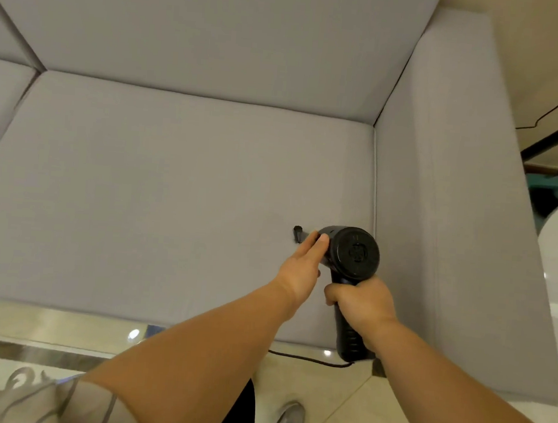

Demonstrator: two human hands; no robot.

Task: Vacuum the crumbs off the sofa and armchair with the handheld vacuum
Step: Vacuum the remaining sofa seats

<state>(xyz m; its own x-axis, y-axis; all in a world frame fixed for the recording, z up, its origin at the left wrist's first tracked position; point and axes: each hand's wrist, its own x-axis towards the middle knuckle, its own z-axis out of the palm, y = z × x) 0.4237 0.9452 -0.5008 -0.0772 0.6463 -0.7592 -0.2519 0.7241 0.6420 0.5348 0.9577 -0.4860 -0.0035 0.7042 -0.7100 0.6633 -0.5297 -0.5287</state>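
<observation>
Over the right part of the grey sofa [173,176] seat, near the armrest [456,192], the black handheld vacuum [351,253] points its nozzle to the cushion. The right hand [362,299] grips its handle with curled fingers. The left hand [303,266] rests on its body, fingers straight. A cord [309,359] hangs to the floor.

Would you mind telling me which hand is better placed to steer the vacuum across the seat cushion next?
The right hand: it already grips the handle of the handheld vacuum, so it controls direction. The left hand only rests flat against the vacuum's body, steadying the nozzle on the seat cushion.
</observation>
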